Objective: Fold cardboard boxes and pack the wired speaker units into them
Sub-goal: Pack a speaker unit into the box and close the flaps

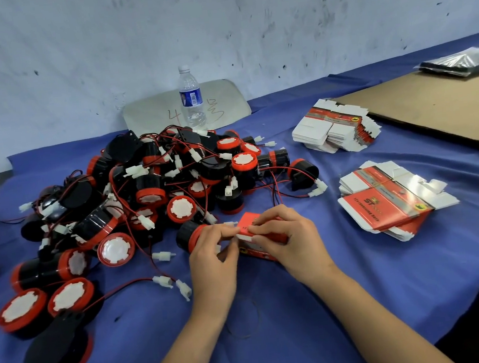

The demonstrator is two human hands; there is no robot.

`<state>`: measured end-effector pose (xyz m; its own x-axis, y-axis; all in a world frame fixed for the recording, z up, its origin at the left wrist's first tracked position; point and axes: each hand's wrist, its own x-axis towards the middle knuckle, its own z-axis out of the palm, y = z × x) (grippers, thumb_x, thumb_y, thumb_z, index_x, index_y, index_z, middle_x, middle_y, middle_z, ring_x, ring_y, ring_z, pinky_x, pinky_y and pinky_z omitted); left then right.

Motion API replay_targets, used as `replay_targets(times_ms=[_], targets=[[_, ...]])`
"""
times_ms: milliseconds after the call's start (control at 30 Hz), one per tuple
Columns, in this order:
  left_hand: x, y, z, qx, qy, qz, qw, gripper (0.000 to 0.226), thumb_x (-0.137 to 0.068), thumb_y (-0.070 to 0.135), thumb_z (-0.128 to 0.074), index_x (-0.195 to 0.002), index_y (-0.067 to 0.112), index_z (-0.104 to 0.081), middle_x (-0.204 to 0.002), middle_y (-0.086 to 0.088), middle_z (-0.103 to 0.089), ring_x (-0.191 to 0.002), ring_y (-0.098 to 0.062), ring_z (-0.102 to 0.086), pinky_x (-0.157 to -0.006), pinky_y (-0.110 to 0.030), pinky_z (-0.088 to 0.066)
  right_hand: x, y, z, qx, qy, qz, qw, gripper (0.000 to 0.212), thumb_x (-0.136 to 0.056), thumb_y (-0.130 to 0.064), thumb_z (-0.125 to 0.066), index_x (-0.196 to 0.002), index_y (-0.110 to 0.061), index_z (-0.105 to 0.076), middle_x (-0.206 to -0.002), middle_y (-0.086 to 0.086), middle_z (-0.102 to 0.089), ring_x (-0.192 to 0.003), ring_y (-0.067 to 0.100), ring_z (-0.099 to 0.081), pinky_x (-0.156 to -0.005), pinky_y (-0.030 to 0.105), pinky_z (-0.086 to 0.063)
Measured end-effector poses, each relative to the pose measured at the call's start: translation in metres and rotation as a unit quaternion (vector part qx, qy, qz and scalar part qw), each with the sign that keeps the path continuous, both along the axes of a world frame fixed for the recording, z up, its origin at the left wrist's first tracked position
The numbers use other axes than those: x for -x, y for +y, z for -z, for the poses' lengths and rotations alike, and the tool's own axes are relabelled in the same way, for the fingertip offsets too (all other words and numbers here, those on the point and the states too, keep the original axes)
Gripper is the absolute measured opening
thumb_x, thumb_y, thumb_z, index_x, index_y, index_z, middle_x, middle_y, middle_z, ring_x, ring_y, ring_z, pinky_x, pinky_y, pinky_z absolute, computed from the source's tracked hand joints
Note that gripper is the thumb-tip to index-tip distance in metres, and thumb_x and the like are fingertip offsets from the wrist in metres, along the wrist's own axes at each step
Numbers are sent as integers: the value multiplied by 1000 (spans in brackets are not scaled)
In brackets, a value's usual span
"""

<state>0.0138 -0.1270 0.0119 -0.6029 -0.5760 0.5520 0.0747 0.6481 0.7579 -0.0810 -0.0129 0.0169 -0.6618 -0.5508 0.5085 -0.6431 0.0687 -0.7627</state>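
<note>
While left hand (213, 255) pinches one end and right hand (293, 239) curls over the top, glossy red cardboard box (248, 221) sits front-centre over blue cloth surface (348, 303). Cylindrical black-red wired speaker units (150, 190) heaped left; flat box blanks (382, 204) stacked right.

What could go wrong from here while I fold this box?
The left hand and right hand pinch the box; forcing a fold may crease or tear it. The speakers lie in a tangled pile, so pulling one out might drag others along. The bottle stands just behind that pile and might get knocked over.
</note>
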Motion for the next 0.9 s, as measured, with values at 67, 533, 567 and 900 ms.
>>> replay_targets(times_ms=[67, 533, 567, 900], targets=[[1, 0, 0, 1, 7, 3, 1000, 20, -80, -17, -63, -85, 2, -68, -96, -3, -65, -97, 5, -57, -76, -4, -43, 1, 2, 1, -28, 20, 2, 999, 16, -82, -14, -75, -98, -14, -77, -99, -10, -64, -110, 14, -57, -92, 30, -48], [-1, -10, 1, -12, -7, 35, 999, 13, -83, -7, -67, -81, 5, -69, -102, 3, -66, -100, 0, -60, -80, -8, -46, 2, 15, -1, -101, 250, 7, 963, 23, -85, -15, -66, -105, -18, -75, -108, -2, -69, -101, 27, -64, -73, 37, -58], [-1, -9, 1, -4, -6, 30, 1000, 13, -83, -8, -67, -81, 4, -69, -101, 2, -67, -98, -1, -61, -80, -9, -46, 3, 16, -2, -107, 245, -2, 964, 23, -86, -14, -65, -106, -17, -75, -109, -2, -69, -102, 27, -64, -71, 37, -58], [-4, -7, -1, 65, -3, 22, 998, 29, -76, -17, -65, -78, 12, -63, -103, -2, -68, -97, -3, -60, -78, -6, -45, 20, 28, -16, -308, 251, -155, 904, 45, -103, -19, -38, -147, -24, -34, -156, -8, -26, -147, 11, -12, -120, 45, -10]])
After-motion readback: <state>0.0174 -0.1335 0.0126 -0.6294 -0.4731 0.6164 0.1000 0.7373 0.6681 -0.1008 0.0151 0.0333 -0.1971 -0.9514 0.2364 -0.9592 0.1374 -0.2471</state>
